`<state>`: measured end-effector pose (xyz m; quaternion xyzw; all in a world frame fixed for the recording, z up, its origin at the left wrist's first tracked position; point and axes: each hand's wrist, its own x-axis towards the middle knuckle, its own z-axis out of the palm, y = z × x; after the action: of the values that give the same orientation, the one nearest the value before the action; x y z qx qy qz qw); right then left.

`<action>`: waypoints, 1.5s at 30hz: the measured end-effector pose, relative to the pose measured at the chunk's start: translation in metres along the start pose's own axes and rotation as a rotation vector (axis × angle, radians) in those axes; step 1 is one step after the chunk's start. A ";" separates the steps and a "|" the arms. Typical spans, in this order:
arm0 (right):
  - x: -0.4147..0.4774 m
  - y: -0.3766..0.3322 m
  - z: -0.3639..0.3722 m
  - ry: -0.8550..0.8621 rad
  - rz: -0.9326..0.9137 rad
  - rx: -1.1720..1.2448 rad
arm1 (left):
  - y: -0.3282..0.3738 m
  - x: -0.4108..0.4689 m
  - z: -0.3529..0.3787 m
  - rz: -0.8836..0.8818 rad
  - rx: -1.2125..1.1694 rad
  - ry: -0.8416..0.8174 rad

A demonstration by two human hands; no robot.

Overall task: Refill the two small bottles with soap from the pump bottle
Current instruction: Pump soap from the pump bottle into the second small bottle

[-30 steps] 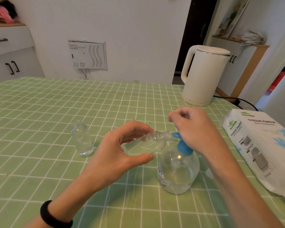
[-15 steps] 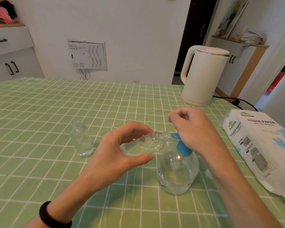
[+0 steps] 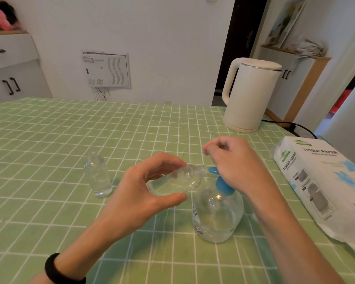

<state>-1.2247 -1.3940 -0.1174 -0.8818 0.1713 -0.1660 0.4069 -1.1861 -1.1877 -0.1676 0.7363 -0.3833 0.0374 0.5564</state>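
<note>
My left hand (image 3: 143, 193) grips a small clear bottle (image 3: 176, 181), tilted almost on its side, with its open mouth right at the blue nozzle of the pump bottle (image 3: 217, 216). That pump bottle is clear and round, has a blue pump head, and stands on the green checked tablecloth (image 3: 49, 140). My right hand (image 3: 234, 162) rests on top of the pump head with its fingers curled in and nothing inside them. A second small clear bottle (image 3: 97, 177) stands upright and uncapped to the left, apart from both hands.
A white electric kettle (image 3: 250, 95) stands at the back right with its cord trailing off the table. A pack of tissue paper (image 3: 320, 181) lies along the right edge. White cabinets (image 3: 10, 64) stand beyond the table on the left.
Hardly anything differs. Both hands and the tilted small bottle have shifted very slightly to the left while staying at the pump nozzle.
</note>
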 end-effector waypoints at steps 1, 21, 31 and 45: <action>0.000 0.000 -0.001 0.009 0.000 -0.005 | 0.000 -0.001 0.001 0.001 0.002 -0.003; -0.002 0.001 0.000 -0.009 0.030 0.023 | 0.000 -0.001 0.004 -0.002 -0.004 -0.009; -0.001 -0.003 -0.005 0.018 0.005 -0.008 | 0.006 -0.001 0.008 -0.010 -0.048 0.019; 0.000 -0.008 -0.009 0.002 -0.023 0.140 | 0.002 -0.001 0.015 -0.126 -0.245 0.045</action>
<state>-1.2270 -1.3956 -0.1059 -0.8528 0.1498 -0.1832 0.4655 -1.1930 -1.2002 -0.1723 0.6842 -0.3255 -0.0282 0.6520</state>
